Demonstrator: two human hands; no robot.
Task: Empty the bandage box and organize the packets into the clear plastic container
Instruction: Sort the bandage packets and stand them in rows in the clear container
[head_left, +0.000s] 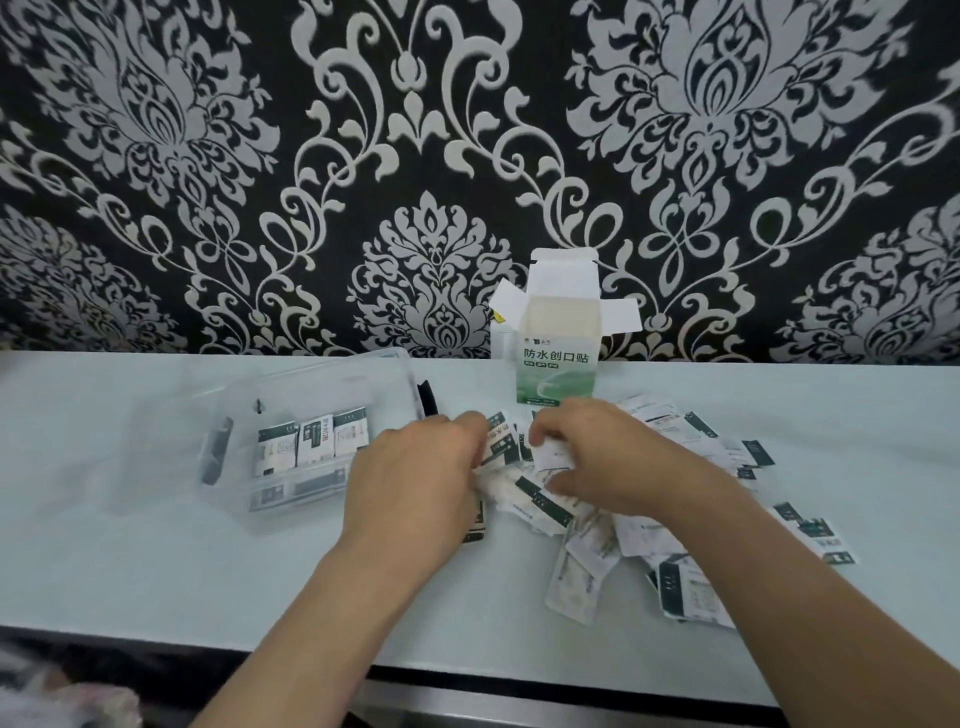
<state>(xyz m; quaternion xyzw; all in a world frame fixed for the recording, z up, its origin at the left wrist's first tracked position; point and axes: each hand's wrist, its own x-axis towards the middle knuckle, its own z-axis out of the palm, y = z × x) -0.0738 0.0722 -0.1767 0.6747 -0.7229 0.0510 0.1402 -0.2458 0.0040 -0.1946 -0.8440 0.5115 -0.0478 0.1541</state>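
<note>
The bandage box (558, 358), white and green with its top flaps open, stands upright at the back of the table by the wall. A loose pile of bandage packets (644, 525) lies spread in front of it, reaching to the right. The clear plastic container (270, 514) sits to the left with three stacks of packets (311, 441) lined up inside. My left hand (415, 478) grips packets at the pile's left edge. My right hand (602, 452) pinches a white packet (550, 454) over the middle of the pile.
The pale table (156, 571) ends in a dark front edge near me. A black latch (427, 397) stands at the container's right rim. Patterned black and silver wallpaper rises straight behind the table. Something blurred and pale lies at the bottom left corner.
</note>
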